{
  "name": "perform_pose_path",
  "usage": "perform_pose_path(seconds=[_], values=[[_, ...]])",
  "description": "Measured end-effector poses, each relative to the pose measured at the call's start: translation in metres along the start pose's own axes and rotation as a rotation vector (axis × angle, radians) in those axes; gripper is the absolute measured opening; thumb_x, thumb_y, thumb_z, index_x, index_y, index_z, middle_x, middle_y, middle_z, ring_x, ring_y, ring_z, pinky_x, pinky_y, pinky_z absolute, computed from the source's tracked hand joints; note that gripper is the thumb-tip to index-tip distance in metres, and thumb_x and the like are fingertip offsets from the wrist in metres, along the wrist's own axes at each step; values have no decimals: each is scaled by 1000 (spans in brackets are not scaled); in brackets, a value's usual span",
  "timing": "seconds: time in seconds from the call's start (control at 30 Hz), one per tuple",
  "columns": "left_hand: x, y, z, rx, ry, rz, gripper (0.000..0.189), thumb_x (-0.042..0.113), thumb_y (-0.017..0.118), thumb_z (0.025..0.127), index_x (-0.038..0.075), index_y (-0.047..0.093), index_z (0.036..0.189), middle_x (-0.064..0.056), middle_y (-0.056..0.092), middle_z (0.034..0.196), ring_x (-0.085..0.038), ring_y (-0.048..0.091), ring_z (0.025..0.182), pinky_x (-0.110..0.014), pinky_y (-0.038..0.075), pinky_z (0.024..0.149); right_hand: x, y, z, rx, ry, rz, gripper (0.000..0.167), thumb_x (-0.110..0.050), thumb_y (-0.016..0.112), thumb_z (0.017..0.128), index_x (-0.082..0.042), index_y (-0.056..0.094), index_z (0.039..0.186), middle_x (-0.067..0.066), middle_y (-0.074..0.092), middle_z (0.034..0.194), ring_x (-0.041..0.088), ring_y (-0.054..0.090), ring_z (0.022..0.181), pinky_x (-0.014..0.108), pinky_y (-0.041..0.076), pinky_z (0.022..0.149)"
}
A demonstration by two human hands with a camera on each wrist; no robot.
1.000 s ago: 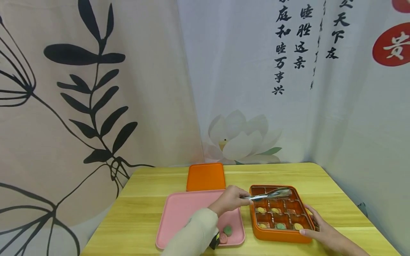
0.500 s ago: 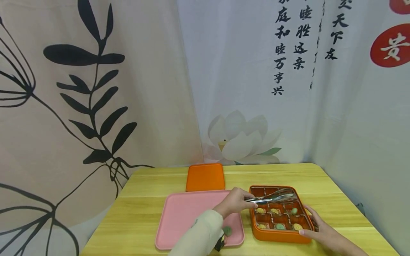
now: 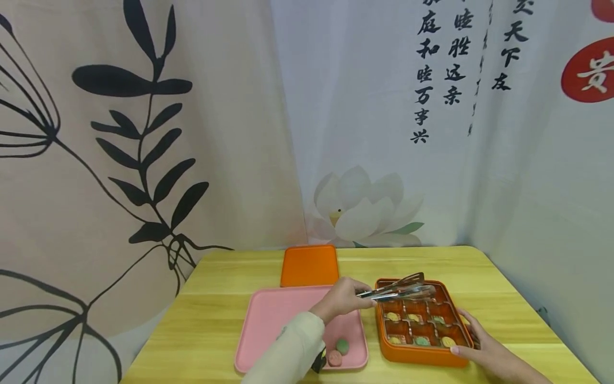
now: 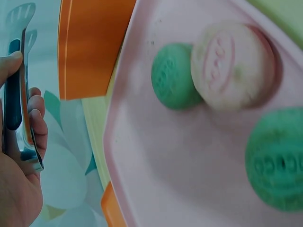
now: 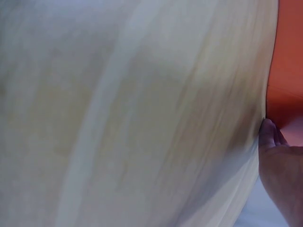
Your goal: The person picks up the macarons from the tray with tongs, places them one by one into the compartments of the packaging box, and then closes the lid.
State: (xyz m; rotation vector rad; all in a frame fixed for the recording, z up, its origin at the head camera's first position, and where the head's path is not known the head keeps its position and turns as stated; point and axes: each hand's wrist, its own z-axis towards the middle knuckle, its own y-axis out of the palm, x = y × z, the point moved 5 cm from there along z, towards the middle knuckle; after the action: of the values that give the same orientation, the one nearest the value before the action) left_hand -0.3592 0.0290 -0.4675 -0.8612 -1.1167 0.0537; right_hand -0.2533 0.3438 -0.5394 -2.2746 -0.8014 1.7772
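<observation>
My left hand (image 3: 341, 300) holds metal tongs (image 3: 418, 292) over the back of the orange box (image 3: 422, 356), their two arms spread apart with nothing between the tips. Round yellow and green cookie-like pieces lie in several of the box's compartments, including a green one (image 3: 438, 320) at the right of the middle row. The right hand (image 3: 484, 344) grips the box's right side, thumb at the front corner. Under my left forearm, a pink tray (image 3: 261, 320) carries a pink round piece (image 4: 232, 66) and two green ones (image 4: 175, 75), embossed with letters.
A flat orange lid-like piece (image 3: 309, 265) lies behind the pink tray on the yellow wood-grain table (image 3: 192, 330). A printed curtain (image 3: 240, 133) hangs just behind the table, and another stretch of it runs along the right side.
A green piece now lies in the right compartment of the middle row, bare a second ago. My left hand has drawn back slightly and the tongs have spread. The right hand stays on the box.
</observation>
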Motion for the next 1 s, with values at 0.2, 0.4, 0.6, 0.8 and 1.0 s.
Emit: perform_pose_path(seconds=[0.2, 0.4, 0.6, 0.8, 1.0], values=[[-7, -11, -4, -4, 26, -15, 18, 21, 81, 84, 11, 77, 98, 8, 69, 80, -2, 47, 59, -19, 40, 56, 0, 0, -1, -9, -17, 22, 90, -29, 54, 102, -2, -14, 154, 46, 0, 149, 66, 9, 133, 71, 33, 93], [-16, -25, -12, 1, 24, -28, 16, 22, 81, 83, 13, 77, 97, 11, 67, 77, -4, 49, 59, -21, 43, 57, 0, 0, -1, -8, -2, 15, 89, -29, 53, 103, -2, -14, 154, 44, -4, 150, 67, 2, 132, 75, 28, 94], [-30, -39, -21, 27, -14, -31, 19, 21, 82, 82, 14, 78, 99, 9, 68, 80, -5, 51, 62, -21, 44, 57, 0, -1, -1, -11, 7, 1, 89, -31, 53, 103, -3, -14, 155, 42, -9, 151, 68, -4, 132, 78, 24, 94], [-39, -51, -30, 38, -37, -28, 29, 23, 83, 81, 13, 78, 107, 9, 70, 84, -6, 51, 61, -21, 42, 54, -3, -1, -2, -9, 15, -15, 89, -32, 52, 103, -2, -14, 154, 42, -9, 151, 68, -4, 132, 78, 24, 94], [-47, -61, -43, 37, -45, -39, 29, 20, 83, 81, 12, 77, 109, 7, 70, 83, -8, 52, 62, -22, 43, 55, -3, 0, -1, -8, 8, -10, 88, -31, 52, 103, -2, -13, 154, 44, -6, 150, 67, 0, 132, 76, 28, 93]])
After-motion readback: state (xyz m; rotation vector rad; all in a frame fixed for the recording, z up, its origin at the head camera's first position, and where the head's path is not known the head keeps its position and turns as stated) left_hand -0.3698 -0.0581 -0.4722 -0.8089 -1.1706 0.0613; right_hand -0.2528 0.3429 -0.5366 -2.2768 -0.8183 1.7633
